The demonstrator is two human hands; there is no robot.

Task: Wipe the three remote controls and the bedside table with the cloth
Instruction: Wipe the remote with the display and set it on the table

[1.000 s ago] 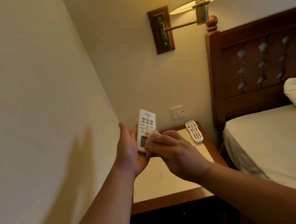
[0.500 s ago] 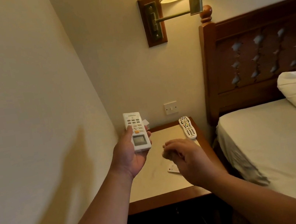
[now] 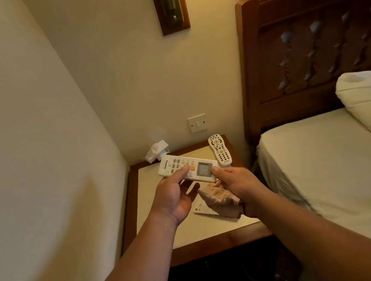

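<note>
The left hand (image 3: 174, 198) and right hand (image 3: 240, 185) pinch the air-conditioner remote (image 3: 174, 164) above the cream-topped bedside table (image 3: 149, 194). The right also clutches the cloth (image 3: 217, 196). A TV remote (image 3: 219, 150) lies at the table's far right corner, near the bed (image 3: 327, 154).

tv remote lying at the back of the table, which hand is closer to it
Right. The right hand sits just in front of the TV remote; the left hand is farther off to its left.

White remote (image 3: 187, 169) in left hand (image 3: 174, 198), right hand (image 3: 237, 185) holding cloth (image 3: 217, 196) at its end, bedside table (image 3: 218, 228) below
</note>
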